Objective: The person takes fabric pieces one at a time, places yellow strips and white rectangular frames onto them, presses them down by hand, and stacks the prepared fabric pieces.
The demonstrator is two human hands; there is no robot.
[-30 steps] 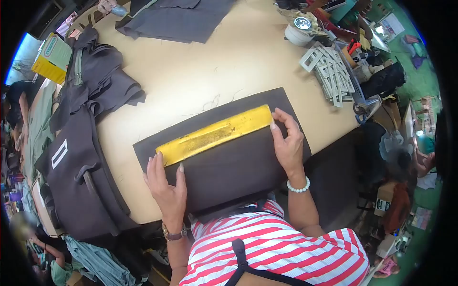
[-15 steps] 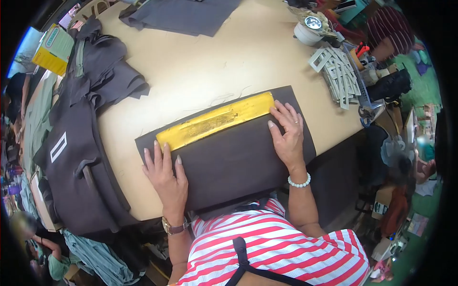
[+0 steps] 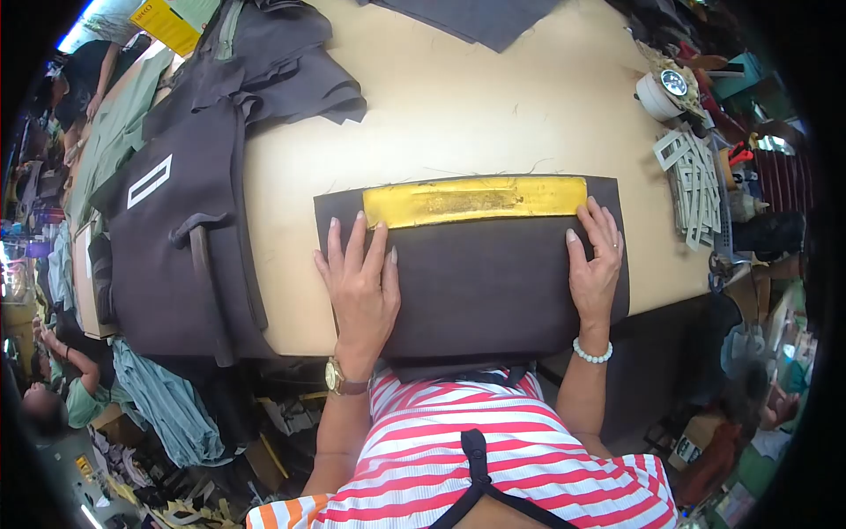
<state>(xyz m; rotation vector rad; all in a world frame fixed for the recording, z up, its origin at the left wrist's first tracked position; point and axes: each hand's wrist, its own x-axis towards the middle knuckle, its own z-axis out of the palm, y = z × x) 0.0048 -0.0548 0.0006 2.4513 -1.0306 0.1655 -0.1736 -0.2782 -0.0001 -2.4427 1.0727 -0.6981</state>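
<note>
A dark fabric panel (image 3: pixel 476 282) lies flat on the pale table in front of me. Along its far edge rests a long yellow strip (image 3: pixel 476 199) with dark smudges in its middle. My left hand (image 3: pixel 361 286) lies on the panel with fingers spread, its fingertips at the strip's left end. On the right side, my right hand (image 3: pixel 597 264) rests on the panel, thumb apart from the fingers, fingertips touching the strip's lower right corner. Neither hand grasps anything.
Dark fabric (image 3: pixel 181 256) with a white rectangular frame and a curved dark tool lies at left. Pale rectangular frames (image 3: pixel 696 189), a white roll (image 3: pixel 656 97) and scissors (image 3: pixel 723 269) sit at right. A co-worker's arm (image 3: pixel 79 357) shows at lower left.
The view has turned and shifted, so the table's objects appear rotated and the strip looks more level. Both hands remain flat at the strip's ends.
</note>
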